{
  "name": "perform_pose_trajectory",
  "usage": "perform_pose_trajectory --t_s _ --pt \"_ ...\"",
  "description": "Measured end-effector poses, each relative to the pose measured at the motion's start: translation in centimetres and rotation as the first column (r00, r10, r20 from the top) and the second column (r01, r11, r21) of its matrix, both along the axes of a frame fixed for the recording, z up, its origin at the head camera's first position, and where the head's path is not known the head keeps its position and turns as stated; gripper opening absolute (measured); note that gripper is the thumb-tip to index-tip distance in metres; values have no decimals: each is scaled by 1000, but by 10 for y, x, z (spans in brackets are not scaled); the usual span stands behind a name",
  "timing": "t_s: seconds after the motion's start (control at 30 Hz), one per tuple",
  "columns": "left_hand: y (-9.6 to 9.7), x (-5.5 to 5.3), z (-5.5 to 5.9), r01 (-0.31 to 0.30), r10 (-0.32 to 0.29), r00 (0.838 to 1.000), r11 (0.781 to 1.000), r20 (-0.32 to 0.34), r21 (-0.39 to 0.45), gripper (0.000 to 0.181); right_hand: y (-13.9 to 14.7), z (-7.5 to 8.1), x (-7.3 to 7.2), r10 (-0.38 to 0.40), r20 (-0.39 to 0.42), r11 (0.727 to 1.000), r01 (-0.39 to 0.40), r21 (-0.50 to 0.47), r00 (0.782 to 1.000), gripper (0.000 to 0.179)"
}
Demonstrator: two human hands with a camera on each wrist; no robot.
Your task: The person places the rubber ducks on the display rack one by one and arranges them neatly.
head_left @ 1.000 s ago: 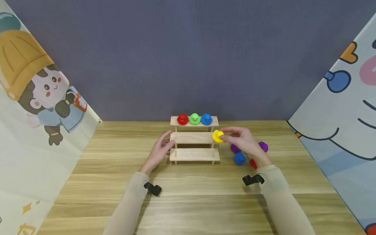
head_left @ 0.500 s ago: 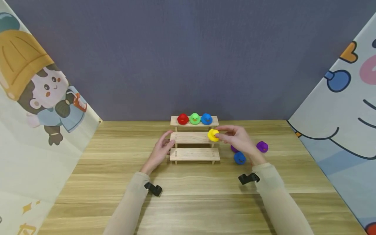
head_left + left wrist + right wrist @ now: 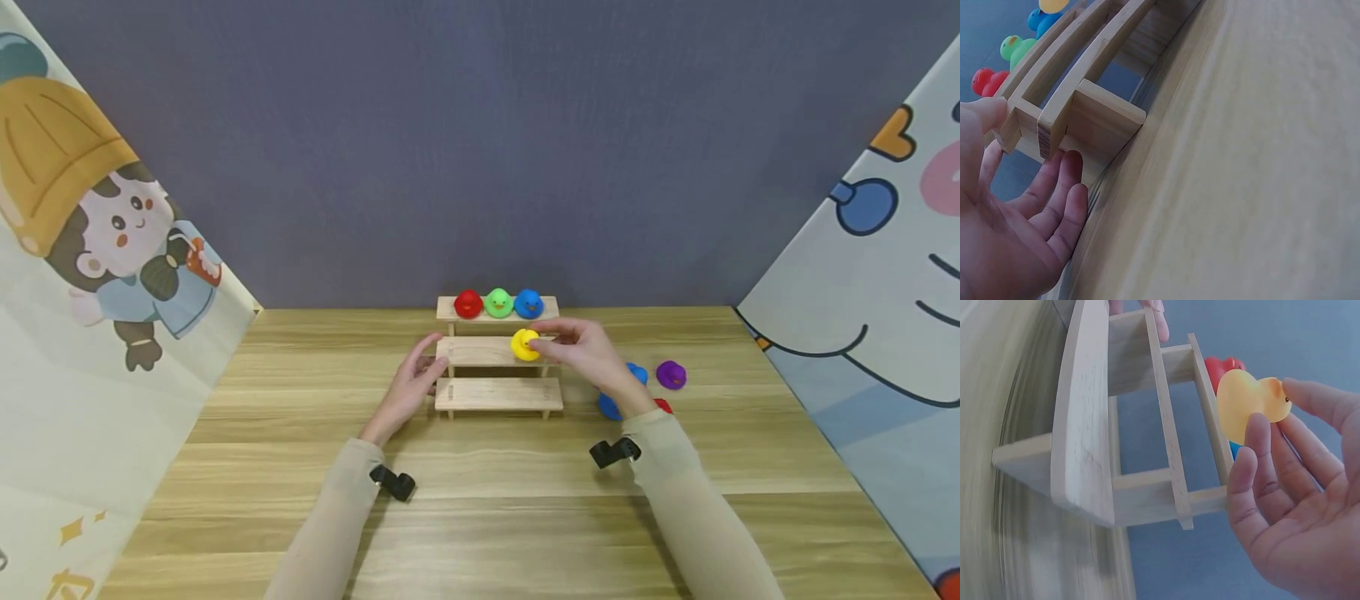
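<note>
My right hand (image 3: 588,354) pinches a yellow toy duck (image 3: 525,344) between thumb and fingers, over the right part of the middle step of a three-tier wooden stand (image 3: 480,393). In the right wrist view, the yellow duck (image 3: 1241,406) overlaps a red duck behind it. My left hand (image 3: 408,383) holds the left end of the middle step, thumb and index finger at its corners; in the left wrist view the other fingers (image 3: 1069,206) curve below. Along the top step sit a red duck (image 3: 468,304), a green duck (image 3: 498,303) and a blue duck (image 3: 528,304).
On the wooden table (image 3: 480,517), right of the stand, lie a purple duck (image 3: 671,375), two blue ducks partly behind the right forearm, and a red duck (image 3: 663,406), mostly hidden. A dark wall (image 3: 480,150) rises behind the stand, with printed panels at both sides.
My right hand has moved left with the yellow duck, from the right end of the middle step to further in over it. My left hand has stayed at the stand.
</note>
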State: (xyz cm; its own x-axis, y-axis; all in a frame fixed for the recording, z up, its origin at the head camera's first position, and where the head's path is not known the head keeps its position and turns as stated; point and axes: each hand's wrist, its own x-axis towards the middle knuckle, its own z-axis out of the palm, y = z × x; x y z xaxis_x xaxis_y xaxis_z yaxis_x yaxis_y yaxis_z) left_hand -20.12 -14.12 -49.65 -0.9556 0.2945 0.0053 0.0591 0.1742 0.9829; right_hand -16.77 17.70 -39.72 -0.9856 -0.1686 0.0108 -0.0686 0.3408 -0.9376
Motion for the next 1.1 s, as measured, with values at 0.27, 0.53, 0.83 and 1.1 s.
perform_pose_trajectory --t_s 0.27,0.53,0.83,1.1 --pt "0 0 0 2 -2 1000 1000 -4 3 58 -14 -1 -7 15 -39 1000 -14 26 999 37" --pt "-2 0 -1 -5 5 1000 1000 -19 -18 56 -29 -7 -15 26 -51 998 -24 50 998 36" --pt "-1 1 -1 -16 16 1000 1000 -6 -10 56 -51 -11 -22 47 -71 995 -41 86 996 38" --pt "1 1 -1 -3 3 1000 1000 -3 8 56 -62 -17 -26 23 -48 997 -19 78 999 38"
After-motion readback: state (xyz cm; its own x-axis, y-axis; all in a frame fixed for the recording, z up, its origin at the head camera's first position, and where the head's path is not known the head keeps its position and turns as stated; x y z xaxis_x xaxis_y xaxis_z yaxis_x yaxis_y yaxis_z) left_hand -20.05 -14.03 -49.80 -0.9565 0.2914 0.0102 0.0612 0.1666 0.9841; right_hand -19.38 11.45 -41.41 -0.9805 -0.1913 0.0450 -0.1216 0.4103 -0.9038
